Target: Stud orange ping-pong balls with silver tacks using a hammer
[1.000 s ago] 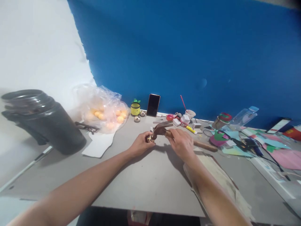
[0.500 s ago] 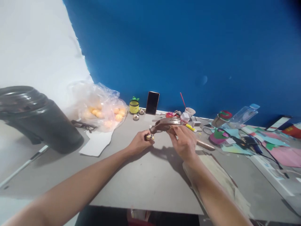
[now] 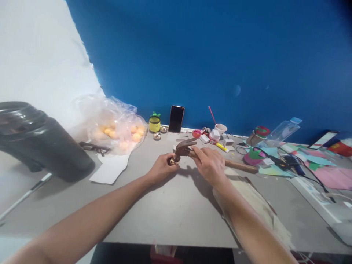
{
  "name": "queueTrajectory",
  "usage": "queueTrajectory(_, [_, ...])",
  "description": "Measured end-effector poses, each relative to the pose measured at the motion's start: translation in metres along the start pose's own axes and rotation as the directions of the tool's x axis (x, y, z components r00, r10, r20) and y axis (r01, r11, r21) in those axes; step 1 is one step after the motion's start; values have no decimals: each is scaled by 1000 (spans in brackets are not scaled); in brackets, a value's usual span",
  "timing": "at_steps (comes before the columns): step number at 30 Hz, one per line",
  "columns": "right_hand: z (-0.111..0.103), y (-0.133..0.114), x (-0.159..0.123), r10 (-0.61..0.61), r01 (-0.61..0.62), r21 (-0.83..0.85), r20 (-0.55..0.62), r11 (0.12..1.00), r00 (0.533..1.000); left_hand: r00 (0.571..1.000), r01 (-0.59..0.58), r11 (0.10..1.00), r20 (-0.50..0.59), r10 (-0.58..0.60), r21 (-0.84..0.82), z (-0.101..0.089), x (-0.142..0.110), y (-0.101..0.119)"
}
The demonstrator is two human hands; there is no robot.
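White cup (image 3: pixel 221 129) near back tabletop (image 3: pixel 159 216) edge holds one stick (image 3: pixel 212 115); my left hand (image 3: pixel 160 167) grips one trinket (image 3: pixel 172 161), right hand (image 3: pixel 211 163) one hammer (image 3: pixel 183 147).

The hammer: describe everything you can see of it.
The hammer has a dark brownish metal-looking head with a curved claw and a brown wood-looking handle. The right hand grips the handle near the head; the free end juts out past the hand to the right. The striking end points down at the small patterned piece in the left hand; whether they touch is unclear.
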State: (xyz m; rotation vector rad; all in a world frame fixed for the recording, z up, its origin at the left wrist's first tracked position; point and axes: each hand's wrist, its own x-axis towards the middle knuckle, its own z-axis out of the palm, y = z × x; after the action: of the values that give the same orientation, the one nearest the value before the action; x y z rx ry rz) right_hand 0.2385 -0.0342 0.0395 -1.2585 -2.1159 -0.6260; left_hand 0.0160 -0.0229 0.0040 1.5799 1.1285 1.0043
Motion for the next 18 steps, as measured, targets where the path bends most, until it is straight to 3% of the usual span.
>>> queueTrajectory(5, [-5,2,2,113,-114,0,-101,994,988,999,45,998,-29,-44,34,-1,1,1])
queueTrajectory(11, [-3,-2,2,-22,21,-27,-38,999,999,999,49,999,7,-49,-7,-3,1,2])
queueTrajectory(15, [-3,-1,2,64,-66,-12,-116,998,991,998,62,998,10,-62,-21,-3,0,2])
queueTrajectory(18, [-2,-1,1,40,-40,-4,-50,999,998,998,51,998,22,-50,-43,-2,0,2])
